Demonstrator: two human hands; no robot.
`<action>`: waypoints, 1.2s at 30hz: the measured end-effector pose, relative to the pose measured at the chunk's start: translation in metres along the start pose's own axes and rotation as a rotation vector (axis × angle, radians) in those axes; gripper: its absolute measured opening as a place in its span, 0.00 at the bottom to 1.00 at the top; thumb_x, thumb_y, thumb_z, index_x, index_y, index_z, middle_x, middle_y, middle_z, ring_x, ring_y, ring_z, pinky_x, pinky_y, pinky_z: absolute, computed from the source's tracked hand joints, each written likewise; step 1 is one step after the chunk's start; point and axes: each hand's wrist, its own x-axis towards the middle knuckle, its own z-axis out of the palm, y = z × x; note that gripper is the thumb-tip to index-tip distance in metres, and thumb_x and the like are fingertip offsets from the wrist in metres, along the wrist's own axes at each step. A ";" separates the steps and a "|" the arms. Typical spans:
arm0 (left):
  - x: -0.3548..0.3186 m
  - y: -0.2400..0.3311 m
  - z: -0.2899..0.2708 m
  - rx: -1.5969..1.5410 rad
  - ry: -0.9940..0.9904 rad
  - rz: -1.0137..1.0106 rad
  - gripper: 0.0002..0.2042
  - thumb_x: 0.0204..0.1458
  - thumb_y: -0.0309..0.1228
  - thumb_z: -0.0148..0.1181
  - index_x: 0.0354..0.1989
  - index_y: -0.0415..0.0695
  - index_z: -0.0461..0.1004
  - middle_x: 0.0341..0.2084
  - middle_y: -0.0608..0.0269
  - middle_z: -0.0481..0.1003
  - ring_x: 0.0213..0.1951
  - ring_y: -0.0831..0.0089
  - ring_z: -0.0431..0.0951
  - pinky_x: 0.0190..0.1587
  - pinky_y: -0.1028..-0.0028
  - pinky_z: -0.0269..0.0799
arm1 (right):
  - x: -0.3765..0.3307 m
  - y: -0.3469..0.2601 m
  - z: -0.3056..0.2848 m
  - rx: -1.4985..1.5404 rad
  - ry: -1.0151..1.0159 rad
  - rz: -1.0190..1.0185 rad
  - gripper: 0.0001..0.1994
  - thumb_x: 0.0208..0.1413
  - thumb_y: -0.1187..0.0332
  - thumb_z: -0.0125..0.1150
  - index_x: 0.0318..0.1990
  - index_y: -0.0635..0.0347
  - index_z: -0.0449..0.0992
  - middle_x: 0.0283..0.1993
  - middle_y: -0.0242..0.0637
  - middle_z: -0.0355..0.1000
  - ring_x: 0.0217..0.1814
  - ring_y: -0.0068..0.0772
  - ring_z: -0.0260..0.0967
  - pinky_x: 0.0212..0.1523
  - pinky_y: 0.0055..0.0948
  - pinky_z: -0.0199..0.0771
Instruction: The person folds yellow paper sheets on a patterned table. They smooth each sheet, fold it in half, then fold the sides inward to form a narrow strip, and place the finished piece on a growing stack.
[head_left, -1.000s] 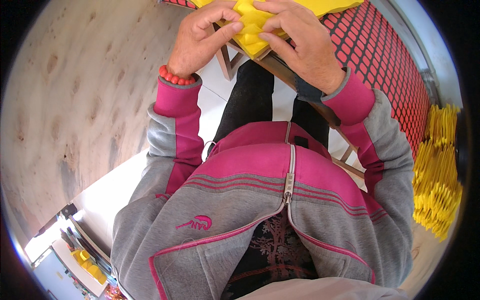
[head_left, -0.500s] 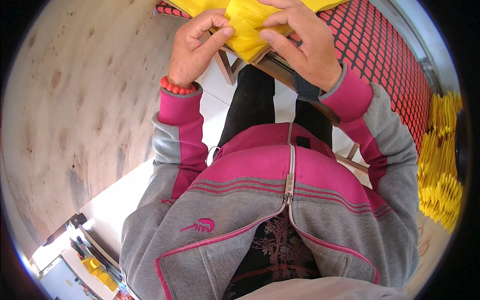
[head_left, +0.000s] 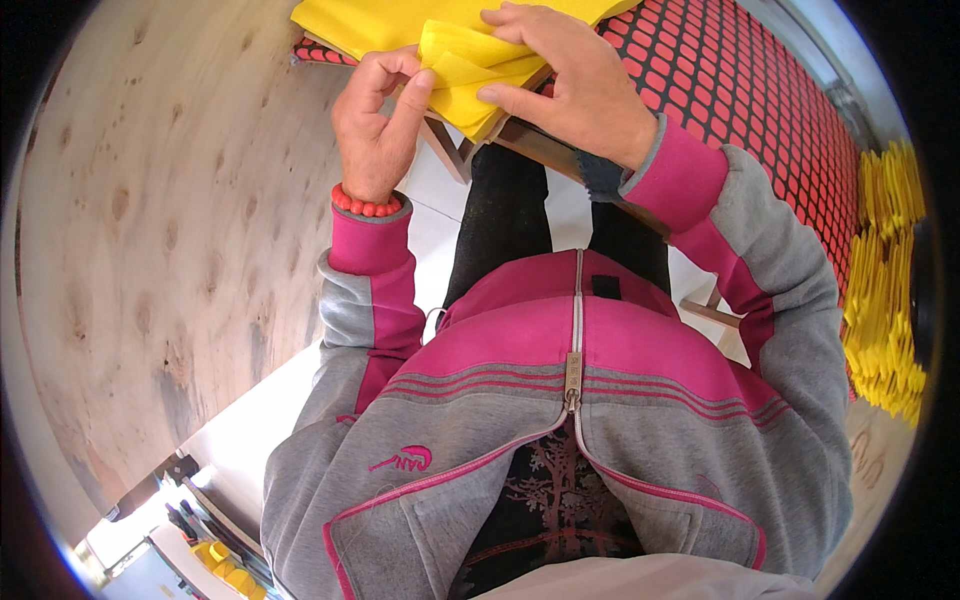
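A second ago both hands work close together on the yellow sheet [head_left: 460, 62], their thumbs and fingers near each other over its bunched corner. Now the right hand [head_left: 585, 90] opens out, with a wide gap between its thumb and fingers, and a raised fold [head_left: 480, 50] stands free between the two hands. The whole view slides along too, so part of the apparent shift is likely the head turning. To judge by the looser layers, the corner is being spread or rearranged, held by one side only.

The left hand [head_left: 375, 130] grips the left edge of the fold between thumb and forefinger, below which sits a red bead bracelet [head_left: 368, 205]. From this hand, taking 12 o'clock as straight away from the person, the sheet's corner lies at about 2 o'clock and touches the fingertips. From the right hand the same corner lies at about 9 to 10 o'clock; its thumb tip is at the lower layers, though whether it presses on them I cannot tell.

The sheet lies on the near end of the red-and-black patterned desk [head_left: 700, 80], which runs off toward 2 o'clock. A wooden board [head_left: 200, 190] fills 9 to 10 o'clock, and a bunch of yellow pieces [head_left: 882, 300] hangs near 3 o'clock.
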 end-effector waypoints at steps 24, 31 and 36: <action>0.025 0.023 0.009 0.483 -0.160 0.259 0.10 0.55 0.19 0.65 0.45 0.40 0.81 0.43 0.54 0.82 0.46 0.61 0.82 0.49 0.70 0.77 | 0.003 0.002 -0.002 0.027 0.163 -0.086 0.10 0.59 0.68 0.67 0.46 0.60 0.77 0.53 0.40 0.78 0.53 0.45 0.77 0.52 0.36 0.78; 0.050 0.027 0.000 0.320 -0.034 0.056 0.06 0.63 0.24 0.62 0.45 0.38 0.78 0.32 0.71 0.76 0.36 0.84 0.71 0.43 0.81 0.70 | -0.007 -0.033 -0.028 0.407 -0.040 0.238 0.10 0.63 0.67 0.65 0.46 0.62 0.77 0.46 0.42 0.80 0.43 0.33 0.80 0.44 0.29 0.79; 0.072 0.045 -0.004 0.405 -0.050 0.109 0.06 0.62 0.21 0.60 0.46 0.38 0.78 0.33 0.69 0.77 0.37 0.81 0.74 0.43 0.80 0.71 | 0.001 -0.015 -0.046 1.024 -0.124 0.972 0.27 0.68 0.49 0.57 0.56 0.69 0.71 0.51 0.49 0.77 0.51 0.34 0.80 0.52 0.27 0.80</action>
